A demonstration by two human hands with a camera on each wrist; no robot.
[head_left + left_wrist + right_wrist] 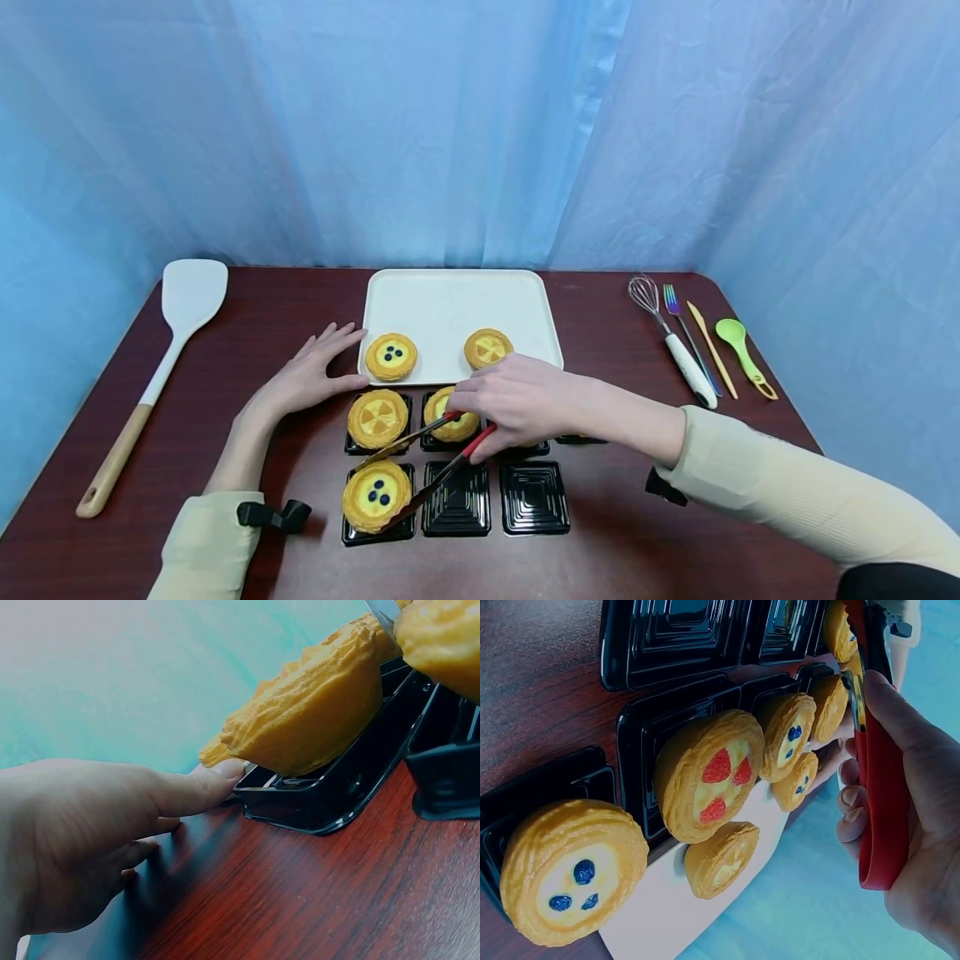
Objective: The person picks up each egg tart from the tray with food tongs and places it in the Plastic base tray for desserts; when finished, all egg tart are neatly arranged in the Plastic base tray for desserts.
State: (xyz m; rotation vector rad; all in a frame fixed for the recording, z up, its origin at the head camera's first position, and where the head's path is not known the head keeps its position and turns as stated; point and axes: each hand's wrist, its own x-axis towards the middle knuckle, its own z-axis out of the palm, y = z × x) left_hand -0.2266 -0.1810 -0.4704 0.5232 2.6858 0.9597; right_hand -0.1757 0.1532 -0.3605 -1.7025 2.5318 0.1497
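Note:
My right hand (521, 400) grips red-handled tongs (885, 825). The tongs' two arms reach down to the left, their ends on either side of a blueberry egg tart (378, 497) in the front-left black square tray (378, 537). My left hand (303, 379) lies at the near-left corner of the white tray (457, 308), fingers extended. In the left wrist view its thumb is by the corner of a black tray under a tart (315, 712). The back row holds a tart with yellow wedges (377, 418), a blueberry tart (438, 402) and a strawberry tart (709, 772).
On the white tray sit a blueberry tart (391, 357) and a yellow-wedge tart (487, 343). Two more black trays (534, 497) stand in the front row. A white spatula (191, 292) lies left; a whisk (686, 367), fork, knife and green spoon (735, 333) lie right.

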